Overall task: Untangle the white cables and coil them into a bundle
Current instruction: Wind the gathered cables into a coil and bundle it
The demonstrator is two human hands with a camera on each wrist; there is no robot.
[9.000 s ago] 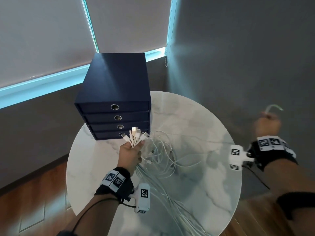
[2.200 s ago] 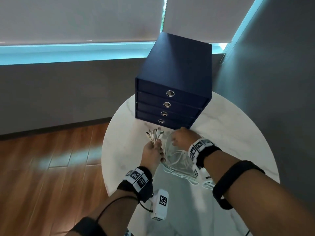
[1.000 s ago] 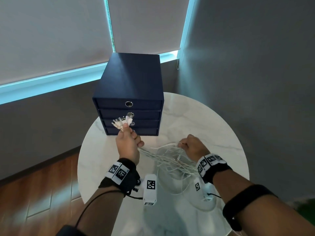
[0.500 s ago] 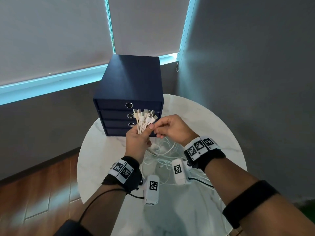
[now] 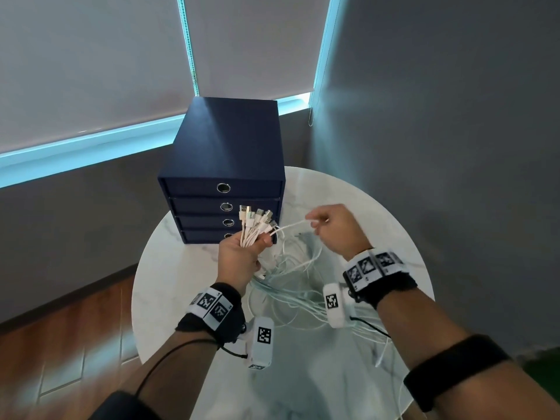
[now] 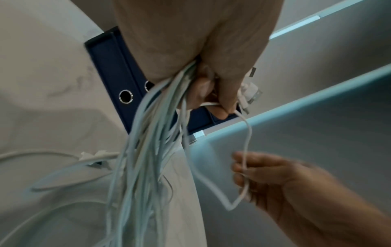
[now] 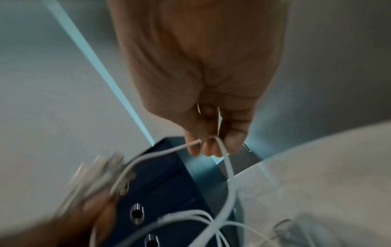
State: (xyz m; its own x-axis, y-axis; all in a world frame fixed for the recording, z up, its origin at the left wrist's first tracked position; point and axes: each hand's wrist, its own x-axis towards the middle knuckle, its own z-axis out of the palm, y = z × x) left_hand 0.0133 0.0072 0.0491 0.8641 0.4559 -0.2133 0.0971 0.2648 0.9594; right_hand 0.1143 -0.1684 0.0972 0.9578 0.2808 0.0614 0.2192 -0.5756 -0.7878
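Observation:
My left hand [image 5: 239, 259] grips a bunch of white cables [image 5: 253, 228] just below their plugs, which fan upward in front of the drawer box. The cable lengths [image 6: 143, 150] hang from that fist [image 6: 201, 70] down onto the round marble table [image 5: 169, 268] in a loose tangle [image 5: 291, 277]. My right hand [image 5: 331, 228] pinches one white cable [image 5: 291, 225] that runs from the left fist to its fingers. In the right wrist view that cable [image 7: 226, 167] loops over the fingertips [image 7: 203, 147] and drops toward the table.
A dark blue drawer box [image 5: 225, 165] with ring pulls stands at the table's back edge. Grey walls and window blinds are close behind and to the right. Wooden floor [image 5: 75, 328] lies to the left below the table.
My right hand has drawn away to the right from the plug bunch, pulling one cable taut from the left fist. The left hand has sunk slightly.

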